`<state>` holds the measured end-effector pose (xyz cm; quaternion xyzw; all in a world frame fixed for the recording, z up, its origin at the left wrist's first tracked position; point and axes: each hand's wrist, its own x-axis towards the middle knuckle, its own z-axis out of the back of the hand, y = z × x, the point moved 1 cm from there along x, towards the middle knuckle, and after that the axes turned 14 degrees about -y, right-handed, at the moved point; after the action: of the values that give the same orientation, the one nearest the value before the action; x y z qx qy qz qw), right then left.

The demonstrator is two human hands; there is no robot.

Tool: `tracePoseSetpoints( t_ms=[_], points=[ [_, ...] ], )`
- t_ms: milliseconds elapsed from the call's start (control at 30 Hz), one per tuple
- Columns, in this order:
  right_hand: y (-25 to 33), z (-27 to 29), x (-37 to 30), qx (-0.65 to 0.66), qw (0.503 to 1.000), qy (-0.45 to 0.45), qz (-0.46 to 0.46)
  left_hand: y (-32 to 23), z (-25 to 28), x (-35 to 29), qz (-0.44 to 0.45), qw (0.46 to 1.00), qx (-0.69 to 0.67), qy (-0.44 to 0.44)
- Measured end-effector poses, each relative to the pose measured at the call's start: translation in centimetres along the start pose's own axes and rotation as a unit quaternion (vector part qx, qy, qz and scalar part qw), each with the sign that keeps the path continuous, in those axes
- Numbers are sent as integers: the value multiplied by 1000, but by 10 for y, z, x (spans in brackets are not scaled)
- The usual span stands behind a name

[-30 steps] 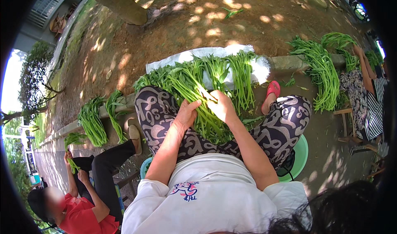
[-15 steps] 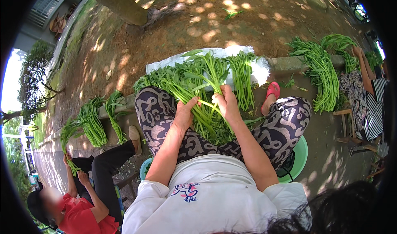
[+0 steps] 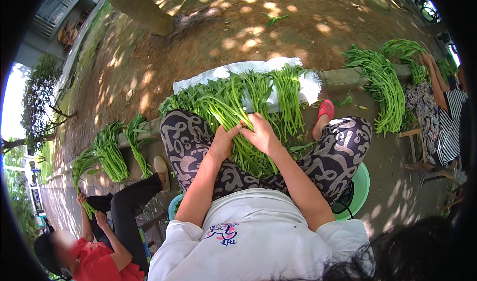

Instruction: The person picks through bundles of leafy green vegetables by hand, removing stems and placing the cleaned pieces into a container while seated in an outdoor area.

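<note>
A bunch of long-stemmed leafy greens [image 3: 223, 109], which looks like water spinach, slants up and away from between my knees. My left hand [image 3: 224, 139] is closed around its stems from the left. From the right, my right hand [image 3: 261, 133] grips the same bunch, its fingers meeting the left hand's. More greens [image 3: 256, 159] lie on my lap beneath both hands, partly hidden by them. Just beyond, other bunches [image 3: 288, 94] rest on a white sack [image 3: 208, 77] spread at the kerb.
More greens [image 3: 110, 154] lean on the kerb at left, and a large pile [image 3: 382, 89] at right. A co-worker in red [image 3: 107, 258] holds stems at left; another person [image 3: 437, 112] sits far right. A green basin [image 3: 358, 191] stands by my right leg. A tree trunk [image 3: 134, 5] rises beyond.
My right hand has come down and left to meet my left hand. The upright stems it held have left it, and both hands now hold one bunch.
</note>
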<state>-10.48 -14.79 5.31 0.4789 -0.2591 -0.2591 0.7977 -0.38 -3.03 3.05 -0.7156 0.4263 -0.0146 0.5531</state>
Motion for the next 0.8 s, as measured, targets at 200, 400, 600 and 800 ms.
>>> tracePoseSetpoints(
  t_ms=[200, 400, 600, 800],
  points=[
    [9, 4, -3, -64, 998, -11, 8, -2, 2, -3, 15, 999, -36, 3],
    [-5, 3, 0, -88, 996, 0, -17, 1, -1, -4, 4, 999, -32, 0],
    [-19, 10, 9, -41, 983, -171, 58, 1, 4, 1, 31, 996, -12, -81],
    [-8, 54, 28, 244, 915, -264, -185, 3, 12, 4, 26, 992, 0, -127]
  ],
)
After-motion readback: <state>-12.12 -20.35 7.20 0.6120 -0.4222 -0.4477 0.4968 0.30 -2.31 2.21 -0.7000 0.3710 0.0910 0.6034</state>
